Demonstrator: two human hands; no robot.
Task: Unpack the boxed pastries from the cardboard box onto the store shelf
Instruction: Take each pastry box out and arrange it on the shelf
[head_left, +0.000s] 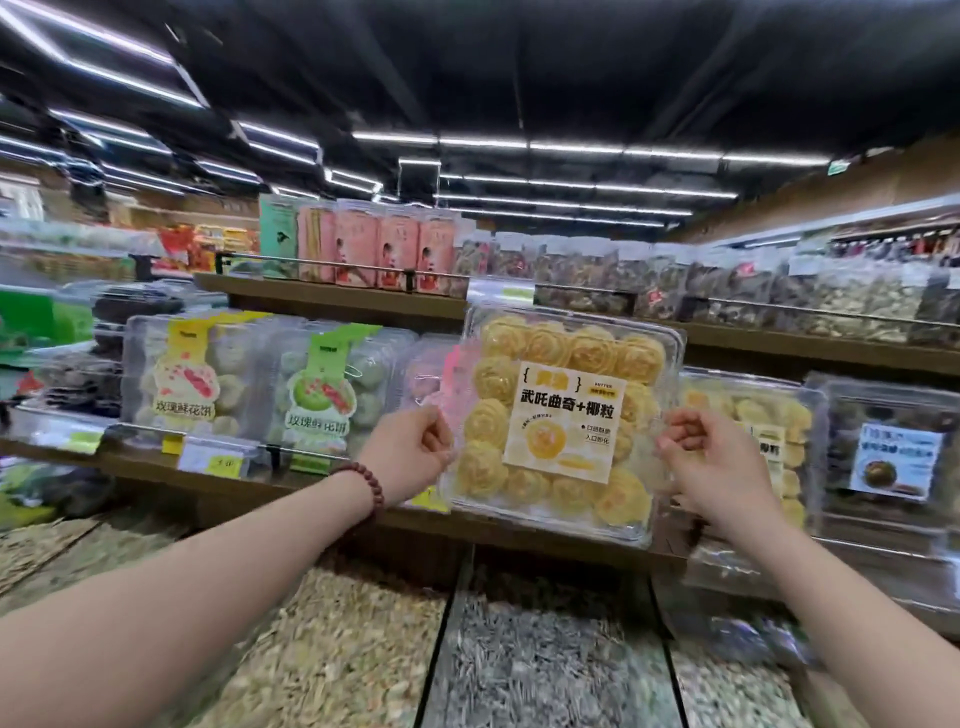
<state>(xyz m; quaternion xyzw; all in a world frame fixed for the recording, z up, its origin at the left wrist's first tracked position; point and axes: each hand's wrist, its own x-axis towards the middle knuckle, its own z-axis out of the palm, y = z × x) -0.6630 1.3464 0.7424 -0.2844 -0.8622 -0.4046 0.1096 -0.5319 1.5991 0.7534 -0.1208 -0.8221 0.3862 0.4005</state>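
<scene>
Pastry box (561, 426) upright before the shelf (311, 483), between left hand (415, 449) and right hand (717, 467); more boxes (753, 447) just right, bulk bins (545, 654) below.

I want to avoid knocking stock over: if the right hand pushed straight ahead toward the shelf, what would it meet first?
Probably the clear box of yellow cookies already standing on the shelf, right behind the right hand; the depth between them is unclear.
</scene>
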